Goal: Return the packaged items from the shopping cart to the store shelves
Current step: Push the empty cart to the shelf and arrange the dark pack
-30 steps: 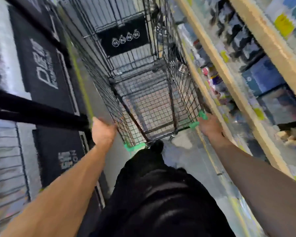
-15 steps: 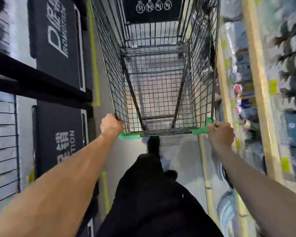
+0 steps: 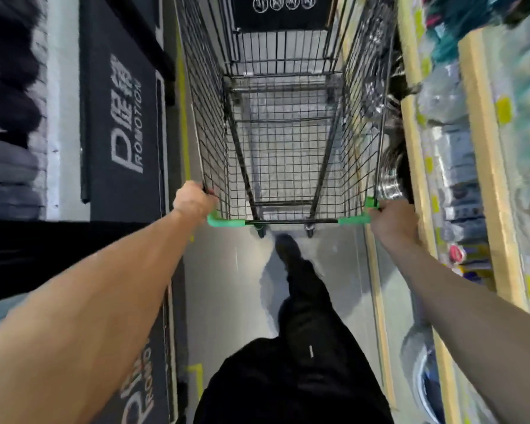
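A black wire shopping cart (image 3: 285, 154) fills the middle of the view, seen from above, and its basket shows only the grey floor through the mesh. Its handle bar (image 3: 291, 222) has green ends. My left hand (image 3: 193, 201) grips the left green end of the handle. My right hand (image 3: 392, 223) grips the right green end. Store shelves (image 3: 484, 154) with wooden edges and blurred packaged goods run along the right side.
Black promotion panels (image 3: 120, 127) and dark stacked goods (image 3: 10, 87) line the left of the narrow aisle. The grey floor (image 3: 227, 286) has yellow lines. My black-trousered leg and shoe (image 3: 288, 249) step just behind the cart.
The cart has straightened in the aisle and rolled forward with me. Both hands stay on the handle ends. The view has swung from tilted to level.
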Demonstrator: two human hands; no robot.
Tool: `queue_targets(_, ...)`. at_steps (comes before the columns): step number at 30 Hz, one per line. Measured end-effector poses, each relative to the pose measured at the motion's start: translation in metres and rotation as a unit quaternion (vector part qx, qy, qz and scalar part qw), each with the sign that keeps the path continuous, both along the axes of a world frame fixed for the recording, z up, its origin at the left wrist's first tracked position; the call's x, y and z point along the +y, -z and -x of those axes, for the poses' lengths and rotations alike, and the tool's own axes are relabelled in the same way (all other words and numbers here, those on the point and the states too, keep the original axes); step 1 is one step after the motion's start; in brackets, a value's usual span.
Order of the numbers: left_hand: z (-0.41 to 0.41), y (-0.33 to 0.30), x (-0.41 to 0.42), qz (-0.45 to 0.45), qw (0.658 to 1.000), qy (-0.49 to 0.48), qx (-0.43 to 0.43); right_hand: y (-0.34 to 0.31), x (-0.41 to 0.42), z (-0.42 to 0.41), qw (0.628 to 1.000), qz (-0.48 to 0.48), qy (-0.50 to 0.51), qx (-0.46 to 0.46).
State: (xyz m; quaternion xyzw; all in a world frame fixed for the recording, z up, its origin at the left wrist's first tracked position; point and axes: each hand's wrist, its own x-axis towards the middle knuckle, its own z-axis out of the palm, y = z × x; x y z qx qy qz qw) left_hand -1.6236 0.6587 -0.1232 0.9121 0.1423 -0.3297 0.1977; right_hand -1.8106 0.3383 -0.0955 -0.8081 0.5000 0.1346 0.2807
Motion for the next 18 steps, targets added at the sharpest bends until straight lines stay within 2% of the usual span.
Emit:
queue_targets(3,-0.066,0.002,-0.018,-0.033,0.999,0.018,-0.009,0.002,-0.015,-0.064,0.999,0.015,-0.029,0.008)
queue_targets(10,-0.223,-0.012,-0.078,-0.072,0.997,-0.024,-0.006,-0.008,-0.053,-0.230,0.999,0.041,-0.024,0.019)
queue_targets(15,-0.293,0.001,-0.089,-0.003,0.997,-0.056,0.057,-0.006,-0.078,-0.294,0.997,0.049,-0.009,0.058)
queue_targets(18,-0.327,0.008,-0.096,0.029,0.996,-0.053,0.071,-0.007,-0.089,-0.330,0.998,0.059,0.019,0.022)
